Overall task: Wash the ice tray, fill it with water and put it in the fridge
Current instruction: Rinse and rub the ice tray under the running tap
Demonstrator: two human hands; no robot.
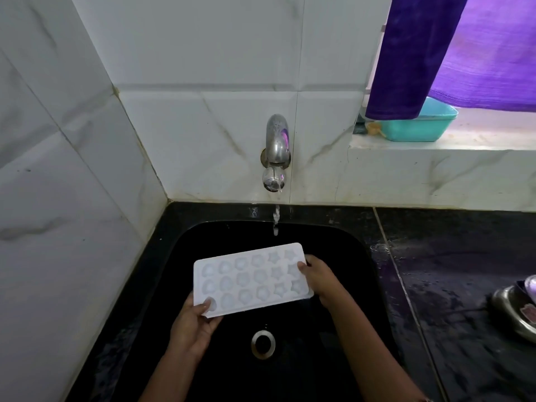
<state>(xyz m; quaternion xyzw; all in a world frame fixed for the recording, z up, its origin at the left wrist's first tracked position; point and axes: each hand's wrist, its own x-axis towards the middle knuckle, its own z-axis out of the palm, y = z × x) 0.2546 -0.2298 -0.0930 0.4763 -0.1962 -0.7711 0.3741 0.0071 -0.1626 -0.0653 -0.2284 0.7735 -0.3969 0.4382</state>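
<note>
A white ice tray (249, 278) with star- and shell-shaped cells is held level over the black sink (342, 245), cells facing up. My left hand (193, 326) grips its near left corner, thumb on top. My right hand (320, 278) grips its right end. A steel tap (275, 153) on the tiled wall runs a thin stream of water (276, 220) that falls just beyond the tray's far edge. The steel drain (263, 343) lies below the tray.
Black wet countertop (464, 271) extends to the right, with a steel dish (516, 311) at its right edge. A teal tub (420, 124) sits on the window ledge under a purple curtain (435, 53). White tiled walls close off the left and the back.
</note>
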